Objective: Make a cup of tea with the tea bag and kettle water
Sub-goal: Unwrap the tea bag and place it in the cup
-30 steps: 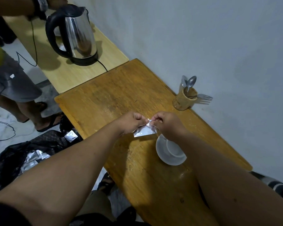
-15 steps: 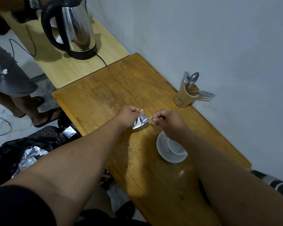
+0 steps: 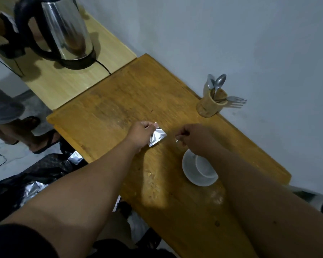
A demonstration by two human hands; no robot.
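My left hand (image 3: 140,132) pinches a silver foil tea bag sachet (image 3: 158,136) above the brown wooden table (image 3: 108,116). My right hand (image 3: 192,138) is a short way to its right, closed on a small torn strip of foil (image 3: 177,140). A white cup (image 3: 203,165) stands on a white saucer (image 3: 189,172) just below my right wrist, partly hidden by my forearm. The steel kettle (image 3: 67,28) with a black handle sits on its base on the lighter table at the far left.
A wooden holder (image 3: 211,106) with spoons and a fork stands by the wall. Another person stands at the left by the kettle, sandalled feet (image 3: 43,140) on the floor. A black bag (image 3: 26,181) with foil wrappers lies beside the table's left edge.
My hands have pulled apart: the right one came away with a torn strip while the left kept the sachet. The view has shifted closer to the kettle.
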